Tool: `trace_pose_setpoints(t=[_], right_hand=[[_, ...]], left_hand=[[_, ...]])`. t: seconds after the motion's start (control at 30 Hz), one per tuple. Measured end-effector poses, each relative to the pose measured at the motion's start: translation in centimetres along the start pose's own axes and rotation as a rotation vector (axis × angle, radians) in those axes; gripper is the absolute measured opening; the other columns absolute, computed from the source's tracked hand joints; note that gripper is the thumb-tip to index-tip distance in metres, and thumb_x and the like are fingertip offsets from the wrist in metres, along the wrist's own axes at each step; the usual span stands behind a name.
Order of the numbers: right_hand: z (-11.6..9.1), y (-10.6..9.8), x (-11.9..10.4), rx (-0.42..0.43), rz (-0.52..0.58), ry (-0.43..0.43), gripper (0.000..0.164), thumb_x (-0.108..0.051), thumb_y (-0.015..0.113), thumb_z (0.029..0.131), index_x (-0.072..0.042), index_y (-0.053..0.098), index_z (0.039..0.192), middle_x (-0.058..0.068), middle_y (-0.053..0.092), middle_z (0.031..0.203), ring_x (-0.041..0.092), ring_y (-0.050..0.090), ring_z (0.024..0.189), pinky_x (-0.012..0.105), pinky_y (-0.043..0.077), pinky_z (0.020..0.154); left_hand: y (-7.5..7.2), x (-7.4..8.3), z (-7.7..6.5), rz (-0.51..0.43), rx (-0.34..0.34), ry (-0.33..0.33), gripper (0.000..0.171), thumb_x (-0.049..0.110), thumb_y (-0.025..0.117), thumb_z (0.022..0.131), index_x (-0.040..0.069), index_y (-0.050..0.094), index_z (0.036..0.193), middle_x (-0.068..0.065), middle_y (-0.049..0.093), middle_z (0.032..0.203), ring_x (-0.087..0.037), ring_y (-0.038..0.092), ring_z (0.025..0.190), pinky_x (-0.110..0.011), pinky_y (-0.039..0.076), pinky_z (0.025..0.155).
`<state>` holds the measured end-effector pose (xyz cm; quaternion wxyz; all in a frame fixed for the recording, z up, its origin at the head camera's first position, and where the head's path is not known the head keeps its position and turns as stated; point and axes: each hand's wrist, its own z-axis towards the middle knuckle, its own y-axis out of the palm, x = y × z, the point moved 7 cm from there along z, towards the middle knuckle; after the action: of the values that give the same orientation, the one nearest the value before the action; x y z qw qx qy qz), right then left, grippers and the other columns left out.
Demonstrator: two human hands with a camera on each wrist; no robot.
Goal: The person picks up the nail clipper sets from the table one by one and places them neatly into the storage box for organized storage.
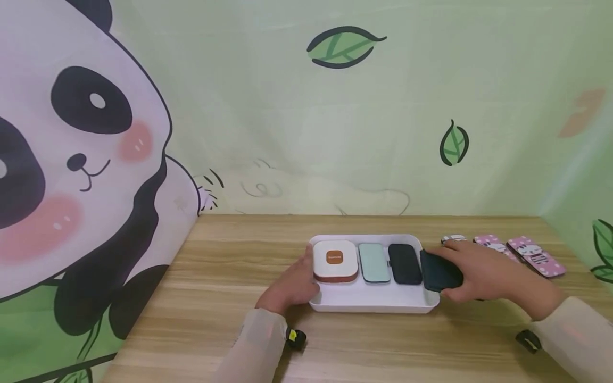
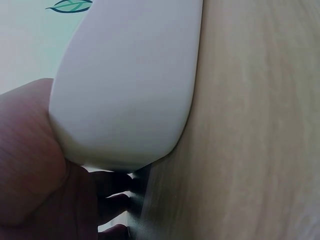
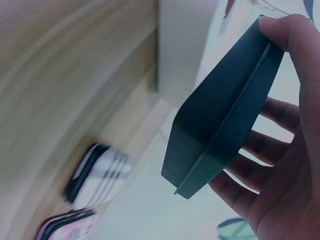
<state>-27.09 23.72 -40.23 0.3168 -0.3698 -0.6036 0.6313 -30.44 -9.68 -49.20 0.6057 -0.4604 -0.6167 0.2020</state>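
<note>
A white tray point(image 1: 373, 300) lies on the wooden table, and my left hand point(image 1: 294, 279) grips its left end. Seen from the left wrist, the thumb point(image 2: 30, 150) presses against the tray's outer wall. My right hand point(image 1: 479, 271) holds a dark green flat case point(image 1: 438, 271) tilted over the tray's right rim. In the right wrist view a seam runs along the narrow side of this case, between thumb and fingers. Inside the tray, from left to right, are a white rounded square box point(image 1: 335, 271) with an orange label, a mint flat case point(image 1: 374, 263) and a black flat case point(image 1: 405, 264).
Right of the tray, two pink cat-patterned cases point(image 1: 493, 244) point(image 1: 536, 256) lie on the table point(image 1: 230, 255). A striped black-and-white case point(image 3: 102, 175) is beside them, partly hidden by my right hand in the head view. A panda-printed cloth point(image 1: 268, 106) stands behind the table.
</note>
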Motion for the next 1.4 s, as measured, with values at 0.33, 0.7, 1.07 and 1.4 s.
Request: trace_pose_setpoints(t=[0.33,0.7,1.07,1.4], right_hand=[[4.0,-0.7,-3.7,-0.036,0.037,-0.059,0.082,-0.054,0.079,0.077,-0.021,0.052,0.146,0.012,0.058,0.133,0.026,0.058,0.107,0.046,0.053,0.084],[7.9,-0.2,-6.5,-0.042,0.0,-0.121,0.081,-0.057,0.076,0.077,-0.024,0.052,0.146,0.007,0.058,0.131,0.023,0.057,0.107,0.044,0.051,0.088],[11.4,1.4,-9.4,-0.102,-0.015,-0.165,0.082,-0.06,0.075,0.076,-0.025,0.051,0.146,0.004,0.058,0.128,0.017,0.055,0.099,0.037,0.05,0.083],[14.1,2.0,-11.6,-0.111,-0.033,-0.196,0.082,-0.06,0.074,0.076,-0.024,0.051,0.146,0.004,0.059,0.125,0.017,0.056,0.098,0.035,0.05,0.082]], left_hand=[[-0.5,0.4,-0.2,0.01,0.011,0.015,0.097,0.008,0.058,0.085,0.002,-0.003,0.16,-0.02,0.019,0.165,-0.029,0.024,0.151,-0.043,0.022,0.122],[-0.3,0.3,0.1,0.013,0.02,0.021,0.099,0.011,0.059,0.084,0.003,-0.004,0.16,-0.019,0.02,0.165,-0.028,0.024,0.151,-0.041,0.022,0.122],[-0.2,0.0,0.2,0.007,-0.002,0.007,0.102,0.01,0.061,0.083,0.003,-0.006,0.159,-0.019,0.019,0.165,-0.027,0.024,0.151,-0.041,0.02,0.122],[-0.3,0.1,0.0,-0.006,-0.009,0.036,0.097,0.013,0.058,0.086,0.002,-0.004,0.16,-0.021,0.021,0.164,-0.026,0.025,0.151,-0.041,0.023,0.121]])
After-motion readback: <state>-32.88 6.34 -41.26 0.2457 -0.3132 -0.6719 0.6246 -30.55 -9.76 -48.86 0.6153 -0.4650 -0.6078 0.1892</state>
